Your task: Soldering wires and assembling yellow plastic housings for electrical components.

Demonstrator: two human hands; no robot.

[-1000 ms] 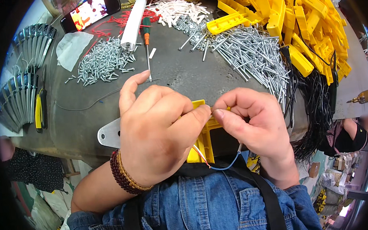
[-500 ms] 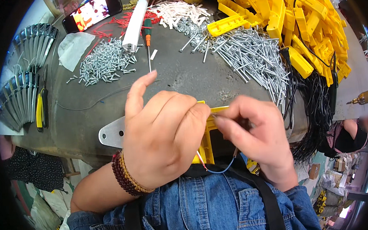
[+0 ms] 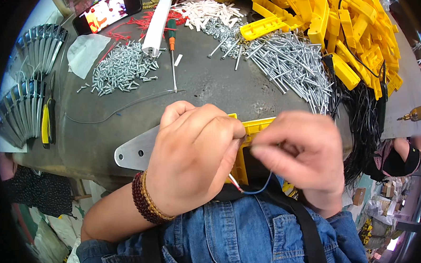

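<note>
My left hand [image 3: 197,153] is closed, back upward, its thumb and forefinger pinched. A thin electrical wire [image 3: 234,181] with a pale and red end runs up under it and joins a blue wire [image 3: 260,191], which loops toward my right hand [image 3: 304,150]. The right hand's fingers are curled into a pinch just right of the left fingertips and are slightly smeared. What lies between them is too small to make out. Beneath both hands sits a yellow plastic housing [image 3: 259,125], partly covered. A grey metal plate [image 3: 129,153] with holes sticks out left of the left hand.
Short screws [image 3: 124,69], a screwdriver [image 3: 172,36], long bolts [image 3: 290,65] and a heap of yellow housings [image 3: 338,25] lie farther back. Pliers [image 3: 48,118] are at the left. Black cables [image 3: 362,128] hang over the right edge; a phone [image 3: 106,13] stands behind.
My right hand has moved a little right, away from the left fingertips. My left forefinger, raised before, is now folded in with the other fingers.
</note>
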